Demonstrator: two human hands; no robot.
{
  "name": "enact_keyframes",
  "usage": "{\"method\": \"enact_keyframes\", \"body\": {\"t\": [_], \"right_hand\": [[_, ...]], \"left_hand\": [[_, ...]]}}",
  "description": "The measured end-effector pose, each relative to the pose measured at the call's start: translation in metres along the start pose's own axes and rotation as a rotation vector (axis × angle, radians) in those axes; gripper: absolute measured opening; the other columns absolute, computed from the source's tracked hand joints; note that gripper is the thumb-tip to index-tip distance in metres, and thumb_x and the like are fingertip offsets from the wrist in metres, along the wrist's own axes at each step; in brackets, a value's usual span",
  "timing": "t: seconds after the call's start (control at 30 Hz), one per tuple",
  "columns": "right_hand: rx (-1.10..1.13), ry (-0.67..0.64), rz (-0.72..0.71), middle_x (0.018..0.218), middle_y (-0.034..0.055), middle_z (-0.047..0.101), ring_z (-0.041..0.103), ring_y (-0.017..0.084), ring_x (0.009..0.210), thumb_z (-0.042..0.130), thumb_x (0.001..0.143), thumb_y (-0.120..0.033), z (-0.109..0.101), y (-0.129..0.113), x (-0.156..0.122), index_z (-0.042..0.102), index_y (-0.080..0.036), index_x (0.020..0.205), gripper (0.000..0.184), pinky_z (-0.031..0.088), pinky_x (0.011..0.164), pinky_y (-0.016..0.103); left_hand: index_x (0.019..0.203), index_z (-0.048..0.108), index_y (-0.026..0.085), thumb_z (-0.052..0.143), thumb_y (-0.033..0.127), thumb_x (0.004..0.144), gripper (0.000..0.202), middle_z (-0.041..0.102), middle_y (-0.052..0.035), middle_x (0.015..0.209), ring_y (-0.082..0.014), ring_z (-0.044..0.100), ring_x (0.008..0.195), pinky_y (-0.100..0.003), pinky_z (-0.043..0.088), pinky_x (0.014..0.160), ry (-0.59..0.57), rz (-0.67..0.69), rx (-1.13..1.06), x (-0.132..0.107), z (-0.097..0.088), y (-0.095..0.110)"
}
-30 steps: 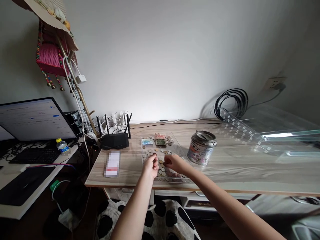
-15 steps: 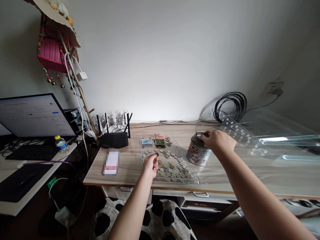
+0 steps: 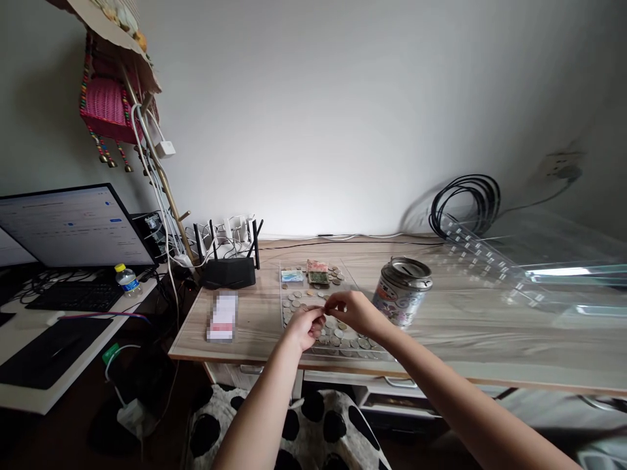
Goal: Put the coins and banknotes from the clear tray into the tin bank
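Since the earlier frame, the right hand has left the tin and come back to the left hand over the clear tray. In the head view, both hands are pinched, fingertips meeting, perhaps around something small; I cannot tell whether a coin is between them. Coins lie spread in the tray, its low rim probably keeping them together, with banknotes grouped at the back. The tin stands upright beside the right forearm, seemingly for easy reach. The hands hide the middle coins; the phone is pixelated, and the clear boxes blur at right.
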State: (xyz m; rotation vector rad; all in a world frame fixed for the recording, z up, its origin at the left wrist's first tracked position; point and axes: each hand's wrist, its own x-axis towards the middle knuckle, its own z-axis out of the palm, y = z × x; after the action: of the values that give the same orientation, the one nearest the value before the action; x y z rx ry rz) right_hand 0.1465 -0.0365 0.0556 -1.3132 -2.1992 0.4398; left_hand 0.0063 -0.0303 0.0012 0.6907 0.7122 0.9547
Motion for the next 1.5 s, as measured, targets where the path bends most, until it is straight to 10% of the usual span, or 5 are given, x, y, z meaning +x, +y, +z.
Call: {"method": "enact_keyframes", "body": {"t": [0.4,0.6,0.83,1.23,1.5], "right_hand": [[-0.453,0.399,0.691,0.08,0.0156,0.06,0.056,0.03,0.076,0.052,0.064,-0.024,-0.116,0.062,-0.002,0.066,-0.019,0.079,0.021,0.041,0.056,0.037],[-0.5,0.51,0.427,0.093,0.0131,0.06,0.055,0.026,0.08,0.044,0.073,-0.033,-0.08,0.032,-0.005,0.063,-0.019,0.092,0.03,0.041,0.056,0.035],[0.036,-0.006,0.014,0.064,0.0019,0.063,0.054,0.014,0.057,0.047,0.073,-0.039,0.01,-0.011,-0.006,0.064,-0.018,0.075,0.026,0.041,0.053,0.023],[-0.451,0.523,0.713,0.077,0.0126,0.061,0.053,0.026,0.068,0.053,0.065,-0.031,-0.112,0.056,-0.006,0.064,-0.02,0.076,0.019,0.033,0.05,0.032],[-0.476,0.658,0.407,0.083,0.0117,0.061,0.051,0.024,0.081,0.044,0.074,-0.031,-0.083,0.059,-0.008,0.064,-0.016,0.087,0.028,0.036,0.067,0.035]], "left_hand": [[0.081,0.055,0.009,0.046,0.005,0.069,0.015,0.064,-0.0137,0.074,-0.0096,0.056,0.051,-0.014,0.03,0.036,0.01,-0.008,-0.01,-0.003,0.002,0.001],[0.062,0.048,0.013,0.058,0.016,0.067,0.011,0.062,-0.0069,0.059,-0.003,0.042,0.033,-0.014,0.013,0.03,0.022,0.035,0.038,-0.004,0.005,0.0],[0.057,0.047,0.014,0.058,0.025,0.068,0.019,0.049,0.003,0.04,-0.0002,0.024,0.024,-0.016,0.003,0.029,0.057,0.047,0.058,-0.001,0.003,0.0],[0.089,0.053,0.006,0.035,0.001,0.074,0.024,0.065,-0.0142,0.078,-0.0172,0.063,0.076,-0.022,0.049,0.061,0.08,0.036,-0.091,-0.005,0.004,0.002],[0.087,0.049,0.01,0.036,0.021,0.081,0.018,0.064,-0.0133,0.075,-0.02,0.063,0.073,-0.026,0.048,0.06,0.118,-0.019,-0.186,0.001,0.002,0.002]]}}
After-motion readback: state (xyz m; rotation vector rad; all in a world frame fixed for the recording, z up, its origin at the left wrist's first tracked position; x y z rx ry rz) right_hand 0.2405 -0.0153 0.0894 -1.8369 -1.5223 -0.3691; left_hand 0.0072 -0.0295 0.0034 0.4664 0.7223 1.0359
